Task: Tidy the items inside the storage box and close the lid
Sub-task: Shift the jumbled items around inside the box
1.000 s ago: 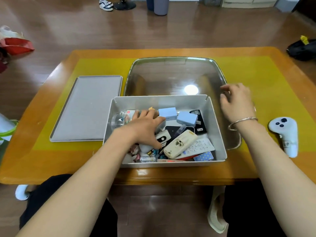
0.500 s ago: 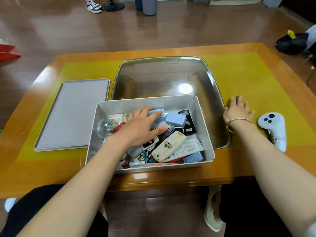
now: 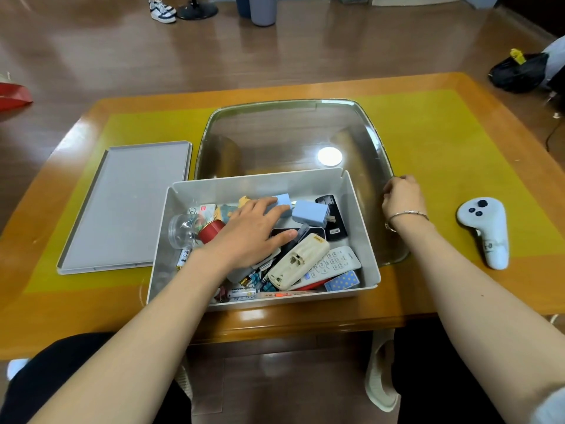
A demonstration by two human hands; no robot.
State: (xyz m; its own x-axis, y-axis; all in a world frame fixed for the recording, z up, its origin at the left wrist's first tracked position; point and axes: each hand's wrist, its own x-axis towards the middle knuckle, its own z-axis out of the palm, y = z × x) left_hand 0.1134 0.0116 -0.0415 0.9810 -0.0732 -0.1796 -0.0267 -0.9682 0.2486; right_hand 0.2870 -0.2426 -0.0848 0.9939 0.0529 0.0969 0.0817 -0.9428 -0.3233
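Note:
The grey storage box [image 3: 365,240] stands at the table's front edge, full of jumbled items: a blue charger [image 3: 310,213], a cream remote [image 3: 298,261], a white remote [image 3: 337,261], a red tin [image 3: 211,231], a clear jar [image 3: 179,231], batteries [image 3: 242,293]. My left hand [image 3: 253,234] lies inside the box, fingers straight, resting on the items near a second blue block. The flat grey lid [image 3: 122,206] lies on the table left of the box. My right hand [image 3: 403,200] is right of the box, fingers curled round the right rim of a clear tray [image 3: 275,133].
The clear tray lies under and behind the box. A white game controller [image 3: 486,231] rests on the yellow mat [image 3: 452,142] to the right. A black bag [image 3: 516,73] and shoes [image 3: 162,10] are on the floor beyond the table.
My left hand slid further back over the items toward the blue block. My right hand went from lying flat on the table to curling at the tray's right rim.

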